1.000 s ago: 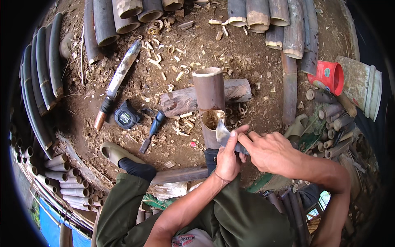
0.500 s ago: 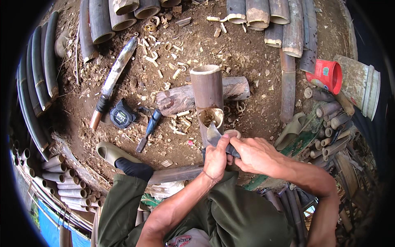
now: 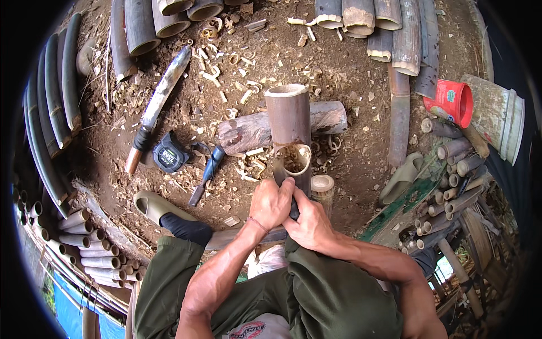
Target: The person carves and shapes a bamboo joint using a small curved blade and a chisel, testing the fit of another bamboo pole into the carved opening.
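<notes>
A thick bamboo tube [image 3: 289,125] points away from me, its far part propped on a short log [image 3: 245,135]. An opening is cut into its upper side, with loose chips inside. My right hand [image 3: 310,224] is closed round the dark handle of a knife [image 3: 294,211]. Pressed close beside it, my left hand [image 3: 272,201] is closed too, its thumb against the same knife. The blade lies at the near left edge of the opening, mostly hidden by my fingers. Just right of my hands stands a short pale bamboo piece [image 3: 323,185].
On the left lie a long machete [image 3: 161,99], a tape measure [image 3: 170,152] and a chisel [image 3: 208,174]. Bamboo tubes [image 3: 138,28] line the back. At right are a red tub [image 3: 450,103], a dirty white bucket [image 3: 497,116] and stacked bamboo [image 3: 451,150]. Wood shavings cover the ground.
Both hands have moved left and turned. The knife's blade has shifted from inside the opening to its left edge. My right elbow has come inward.
</notes>
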The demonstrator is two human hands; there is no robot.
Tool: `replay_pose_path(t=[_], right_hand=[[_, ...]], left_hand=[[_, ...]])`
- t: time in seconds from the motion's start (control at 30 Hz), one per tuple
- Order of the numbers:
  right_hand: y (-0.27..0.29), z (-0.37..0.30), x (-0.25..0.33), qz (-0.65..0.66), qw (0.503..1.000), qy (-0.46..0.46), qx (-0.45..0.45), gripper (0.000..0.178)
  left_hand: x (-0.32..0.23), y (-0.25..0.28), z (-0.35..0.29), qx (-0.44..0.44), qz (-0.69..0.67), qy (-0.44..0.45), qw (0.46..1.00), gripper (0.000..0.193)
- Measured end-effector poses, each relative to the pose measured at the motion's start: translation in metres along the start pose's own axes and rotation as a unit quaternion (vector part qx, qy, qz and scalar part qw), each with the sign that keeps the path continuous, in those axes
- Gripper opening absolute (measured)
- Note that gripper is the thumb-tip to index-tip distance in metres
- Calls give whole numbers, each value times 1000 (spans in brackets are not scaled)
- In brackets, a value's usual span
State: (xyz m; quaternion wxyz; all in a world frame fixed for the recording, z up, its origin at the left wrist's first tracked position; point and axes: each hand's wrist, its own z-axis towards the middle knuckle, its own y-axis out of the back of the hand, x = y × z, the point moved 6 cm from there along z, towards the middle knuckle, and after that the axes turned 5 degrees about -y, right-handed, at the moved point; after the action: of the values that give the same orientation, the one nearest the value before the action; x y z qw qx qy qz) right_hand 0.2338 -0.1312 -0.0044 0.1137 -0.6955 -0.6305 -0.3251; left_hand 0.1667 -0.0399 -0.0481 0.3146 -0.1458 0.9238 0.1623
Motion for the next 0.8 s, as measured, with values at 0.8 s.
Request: replay_pose_path(t=[0.8], right_hand=[[44, 60, 147, -736, 589, 215, 256, 11]], left_hand=[[-45, -60, 3, -15, -807, 106, 581, 41]])
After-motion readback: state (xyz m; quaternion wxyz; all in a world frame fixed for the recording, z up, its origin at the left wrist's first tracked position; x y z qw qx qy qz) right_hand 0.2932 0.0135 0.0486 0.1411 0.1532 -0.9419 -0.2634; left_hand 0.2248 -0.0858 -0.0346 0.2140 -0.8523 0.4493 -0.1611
